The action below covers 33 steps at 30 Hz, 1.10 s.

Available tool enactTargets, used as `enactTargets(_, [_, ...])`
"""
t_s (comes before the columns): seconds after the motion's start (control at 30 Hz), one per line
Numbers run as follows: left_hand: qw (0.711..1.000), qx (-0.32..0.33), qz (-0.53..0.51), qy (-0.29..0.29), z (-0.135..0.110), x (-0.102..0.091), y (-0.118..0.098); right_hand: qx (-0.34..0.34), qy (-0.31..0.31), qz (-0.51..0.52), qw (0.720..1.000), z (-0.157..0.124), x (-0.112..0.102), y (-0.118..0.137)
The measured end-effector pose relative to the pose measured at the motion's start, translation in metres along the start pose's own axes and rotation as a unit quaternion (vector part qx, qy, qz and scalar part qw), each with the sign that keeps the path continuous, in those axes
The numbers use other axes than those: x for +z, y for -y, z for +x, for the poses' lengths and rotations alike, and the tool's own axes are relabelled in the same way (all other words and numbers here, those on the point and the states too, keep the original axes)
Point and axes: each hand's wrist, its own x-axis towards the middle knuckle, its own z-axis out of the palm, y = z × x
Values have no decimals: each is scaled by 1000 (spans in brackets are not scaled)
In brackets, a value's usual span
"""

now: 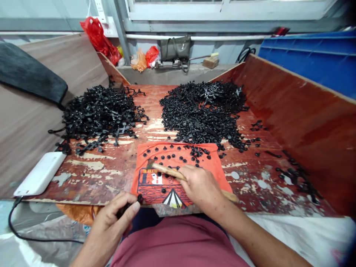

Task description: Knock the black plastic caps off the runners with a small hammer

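Observation:
My right hand (201,185) is wrapped round the wooden handle of a small hammer (168,170), whose dark head lies to the left over an orange printed cloth (180,200). At the cloth's lower left corner, by the table edge, my left hand (118,215) pinches a black plastic piece (139,198) with a round end; the rest of it is mostly hidden by the fingers. Several small black round pieces (168,157) with short stems are scattered over the cloth, some of them close to the hammer.
A heap of branched black parts (97,111) lies at the left, and a larger heap of small black pieces (203,115) behind the cloth. A white power bank (41,174) with a cable rests at the left edge. Wooden boards (300,133) wall the worn red table (111,189).

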Motion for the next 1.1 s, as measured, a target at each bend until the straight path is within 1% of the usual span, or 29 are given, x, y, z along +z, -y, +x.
enactTargets(0.07, [998, -52, -40, 1, -6, -2, 8, -16, 13, -7, 1000, 7, -2, 12])
enactTargets(0.13, [993, -88, -74, 8, -14, -4, 14, -37, 29, -10, 999, 17, -1, 29])
enactTargets(0.2, [987, -106, -115, 29, -22, -6, 18, -52, 42, -15, 998, 28, 2, 45])
enactTargets(0.27, [983, -97, -146, 48, -29, -9, 21, -63, 45, -19, 997, 34, 4, 54])
enactTargets(0.33, [986, -62, -143, 55, -33, -12, 24, -72, 40, -19, 996, 34, 3, 53])
enactTargets(0.4, [991, -35, -118, 52, -33, -15, 28, -73, 31, -16, 997, 26, 1, 44])
enactTargets(0.43, [992, -31, -110, 47, -33, -16, 29, -70, 28, -15, 997, 21, 0, 39])
enactTargets(0.47, [992, -37, -111, 42, -32, -16, 31, -66, 27, -14, 997, 16, 0, 34])
enactTargets(0.53, [985, -75, -152, 27, -31, -16, 32, -65, 33, -13, 997, 6, 4, 28])
enactTargets(0.6, [969, -123, -214, 13, -31, -16, 32, -71, 41, -18, 996, -1, 10, 26])
enactTargets(0.67, [957, -152, -249, 0, -30, -17, 31, -78, 47, -24, 996, -4, 15, 29])
enactTargets(0.73, [964, -141, -226, -12, -29, -20, 32, -82, 48, -29, 995, -4, 16, 32])
enactTargets(0.8, [979, -110, -171, -29, -28, -25, 37, -86, 43, -31, 995, -1, 12, 37])
enactTargets(0.87, [987, -89, -123, -56, -28, -30, 46, -92, 37, -32, 995, 6, 8, 44])
enactTargets(0.93, [986, -86, -104, -95, -29, -35, 54, -97, 32, -32, 994, 17, 7, 52])
enactTargets(1.0, [982, -91, -101, -135, -29, -39, 57, -98, 31, -34, 994, 28, 9, 62])
enactTargets(1.1, [981, -70, -70, -166, -23, -42, 49, -93, 29, -28, 995, 38, 13, 70])
